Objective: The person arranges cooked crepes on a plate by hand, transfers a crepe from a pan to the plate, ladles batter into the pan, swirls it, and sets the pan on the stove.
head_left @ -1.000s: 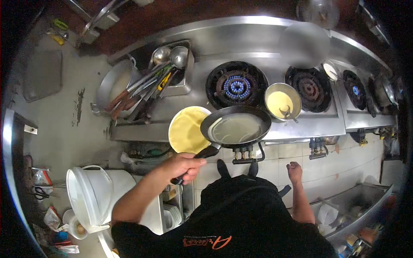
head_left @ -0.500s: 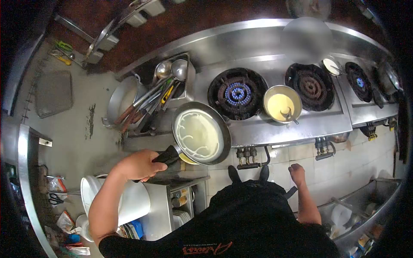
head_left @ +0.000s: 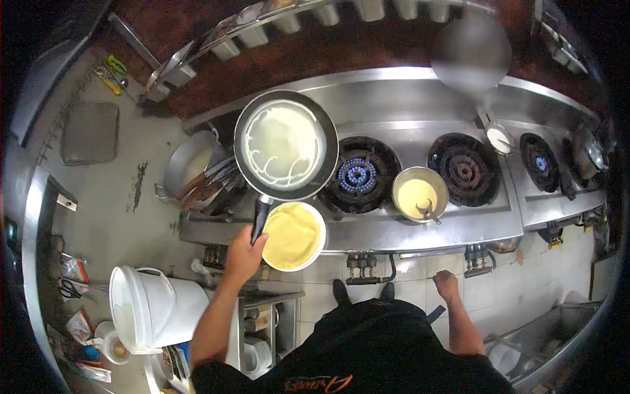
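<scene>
My left hand [head_left: 243, 258] is wrapped around the black handle of a frying pan [head_left: 240, 125], held up over the left part of the stove. A thin layer of pale batter [head_left: 282, 141] coats the pan, with thicker whitish streaks around its edge. Just below the pan, a round white dish [head_left: 323, 238] holds a stack of flat yellow crepes [head_left: 292, 235]. My right hand [head_left: 447, 287] hangs low by my side, fingers curled, with nothing visible in it. On the stove stands a metal pot [head_left: 398, 190] of yellow batter with a ladle [head_left: 430, 209] in it.
A lit burner [head_left: 357, 173] glows blue right of the pan, with an unlit burner [head_left: 464, 169] beyond the pot. Ladles and other utensils [head_left: 213, 184] lean at the left. A white bucket [head_left: 157, 308] stands near my left arm.
My left hand has carried the frying pan forward, away from my body. The dish of yellow crepes, mostly covered before, now shows below the pan. The camera view has shifted too.
</scene>
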The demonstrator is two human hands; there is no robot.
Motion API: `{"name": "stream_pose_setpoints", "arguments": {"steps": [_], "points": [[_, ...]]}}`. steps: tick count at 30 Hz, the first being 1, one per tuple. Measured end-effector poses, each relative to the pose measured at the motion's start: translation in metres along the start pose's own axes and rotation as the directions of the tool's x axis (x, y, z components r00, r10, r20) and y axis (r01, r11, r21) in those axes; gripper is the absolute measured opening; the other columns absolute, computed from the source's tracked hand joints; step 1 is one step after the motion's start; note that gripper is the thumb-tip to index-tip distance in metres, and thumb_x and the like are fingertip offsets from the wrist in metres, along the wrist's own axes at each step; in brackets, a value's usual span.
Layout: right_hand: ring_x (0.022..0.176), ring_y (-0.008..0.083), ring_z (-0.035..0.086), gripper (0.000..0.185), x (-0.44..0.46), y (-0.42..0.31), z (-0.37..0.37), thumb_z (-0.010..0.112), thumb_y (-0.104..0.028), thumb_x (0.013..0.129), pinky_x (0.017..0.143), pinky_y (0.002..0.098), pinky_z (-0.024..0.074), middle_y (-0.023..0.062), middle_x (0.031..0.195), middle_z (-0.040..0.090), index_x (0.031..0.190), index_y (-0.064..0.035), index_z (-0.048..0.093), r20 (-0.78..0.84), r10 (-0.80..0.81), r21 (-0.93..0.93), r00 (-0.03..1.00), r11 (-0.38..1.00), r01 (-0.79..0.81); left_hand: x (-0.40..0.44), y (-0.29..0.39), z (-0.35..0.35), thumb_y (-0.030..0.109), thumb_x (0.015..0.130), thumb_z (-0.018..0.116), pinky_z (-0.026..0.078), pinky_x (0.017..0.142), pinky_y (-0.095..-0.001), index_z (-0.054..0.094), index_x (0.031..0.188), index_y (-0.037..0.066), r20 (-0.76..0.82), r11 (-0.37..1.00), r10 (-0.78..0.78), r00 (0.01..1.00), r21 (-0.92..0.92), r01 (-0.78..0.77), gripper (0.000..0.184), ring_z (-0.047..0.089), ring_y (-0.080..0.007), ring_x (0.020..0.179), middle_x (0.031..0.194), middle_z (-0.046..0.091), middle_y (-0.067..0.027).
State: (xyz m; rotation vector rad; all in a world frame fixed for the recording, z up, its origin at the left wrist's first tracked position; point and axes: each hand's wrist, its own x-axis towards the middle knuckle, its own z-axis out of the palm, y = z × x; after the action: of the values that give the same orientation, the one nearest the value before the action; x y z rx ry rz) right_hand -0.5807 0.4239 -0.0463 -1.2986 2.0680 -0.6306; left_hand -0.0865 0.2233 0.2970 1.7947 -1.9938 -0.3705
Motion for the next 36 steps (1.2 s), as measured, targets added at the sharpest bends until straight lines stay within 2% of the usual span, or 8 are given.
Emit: {"name": "stream_pose_setpoints", "arguments": {"steps": [4, 7, 15, 24, 29, 32, 34, 36], "points": [[0.085, 0.0382, 0.066, 0.028, 0.003, 0.007, -0.006, 0.064, -0.024, 0.081, 0.075, 0.0396, 0.0536, 0.0226, 0.089, 0.068, 0.092, 0.0009, 0.068, 0.039, 0.035, 0.028, 0.999, 0.999, -0.036, 0.01, 0.012, 0.088, 0.03, 0.091, 0.061, 0.047, 0.068, -0.0467, 0.058, 0.094, 0.001, 0.012, 0.972, -0.113, 0.993, -0.204, 0.114, 0.03, 0.062, -0.0421, 0.08, 0.081, 0.064, -0.023], [0.085, 0.037, 0.067, 0.028, 0.006, 0.032, 0.003, 0.065, -0.025, 0.082, 0.076, 0.0396, 0.0535, 0.0211, 0.088, 0.069, 0.092, 0.0011, 0.068, 0.054, -0.212, -0.115, 0.976, 0.969, 0.217, 0.011, 0.009, 0.18, 0.034, 0.091, 0.061, 0.047, 0.068, -0.0471, 0.059, 0.092, -0.001, 0.052, 0.945, -0.192, 0.98, -0.259, 0.199, 0.035, 0.063, -0.0405, 0.077, 0.079, 0.064, -0.0231], [0.089, 0.0316, 0.069, 0.03, -0.041, -0.041, -0.044, 0.069, -0.024, 0.081, 0.079, 0.0371, 0.0541, 0.0217, 0.09, 0.07, 0.097, 0.0011, 0.069, 0.147, 0.139, 0.064, 0.979, 0.987, -0.15, -0.002, -0.004, 0.324, 0.038, 0.089, 0.062, 0.047, 0.074, -0.0505, 0.06, 0.088, -0.002, 0.127, 0.913, -0.147, 0.981, -0.365, 0.184, 0.04, 0.062, -0.0451, 0.083, 0.083, 0.065, -0.0254], [0.08, 0.0257, 0.07, 0.025, -0.054, -0.081, -0.029, 0.071, -0.021, 0.081, 0.074, 0.0337, 0.0538, 0.0164, 0.086, 0.071, 0.091, 0.001, 0.069, 0.096, 0.09, 0.161, 0.991, 0.981, -0.105, 0.012, 0.01, 0.356, 0.042, 0.092, 0.055, 0.046, 0.077, -0.0545, 0.059, 0.089, -0.001, 0.127, 0.896, -0.148, 0.981, -0.404, 0.187, 0.043, 0.061, -0.0476, 0.088, 0.088, 0.064, -0.0291], [0.069, 0.0159, 0.065, 0.009, -0.036, -0.16, 0.005, 0.065, -0.004, 0.083, 0.066, 0.0304, 0.0528, 0.0094, 0.074, 0.069, 0.087, 0.0041, 0.067, 0.142, -0.074, 0.179, 0.987, 0.983, 0.048, 0.024, 0.01, 0.312, 0.042, 0.096, 0.048, 0.045, 0.086, -0.0523, 0.05, 0.12, -0.006, 0.42, 0.94, -0.016, 0.907, -0.303, 0.157, 0.054, 0.058, -0.0474, 0.099, 0.102, 0.061, -0.0331], [0.061, 0.0167, 0.061, 0.015, -0.026, -0.256, 0.021, 0.063, -0.009, 0.086, 0.06, 0.0319, 0.05, 0.0085, 0.068, 0.066, 0.078, 0.0038, 0.065, 0.225, 0.108, 0.289, 0.968, 0.942, -0.172, 0.042, -0.03, 0.256, 0.035, 0.094, 0.056, 0.049, 0.081, -0.0411, 0.048, 0.13, -0.001, 0.225, 0.882, 0.084, 0.971, -0.471, 0.033, 0.051, 0.062, -0.0333, 0.085, 0.091, 0.064, -0.0167], [0.058, 0.0182, 0.059, 0.022, -0.015, -0.302, 0.042, 0.062, -0.014, 0.089, 0.057, 0.0335, 0.0482, 0.0098, 0.067, 0.065, 0.076, 0.0038, 0.064, 0.264, 0.165, 0.263, 0.95, 0.936, -0.236, 0.06, -0.075, 0.213, 0.03, 0.094, 0.057, 0.048, 0.072, -0.0408, 0.065, 0.093, 0.001, 0.049, 0.819, 0.023, 0.999, -0.573, 0.009, 0.029, 0.061, -0.0332, 0.078, 0.082, 0.063, -0.0175], [0.057, 0.027, 0.06, 0.03, -0.003, -0.323, 0.076, 0.061, -0.023, 0.092, 0.057, 0.0371, 0.0483, 0.0152, 0.065, 0.064, 0.079, 0.0045, 0.064, 0.139, -0.062, 0.156, 0.988, 0.987, 0.04, 0.079, -0.138, 0.185, 0.024, 0.093, 0.059, 0.041, 0.062, -0.0446, 0.057, 0.069, -0.001, 0.113, 0.87, -0.139, 0.984, -0.46, 0.176, 0.035, 0.055, -0.0331, 0.065, 0.068, 0.057, -0.0172]]}}
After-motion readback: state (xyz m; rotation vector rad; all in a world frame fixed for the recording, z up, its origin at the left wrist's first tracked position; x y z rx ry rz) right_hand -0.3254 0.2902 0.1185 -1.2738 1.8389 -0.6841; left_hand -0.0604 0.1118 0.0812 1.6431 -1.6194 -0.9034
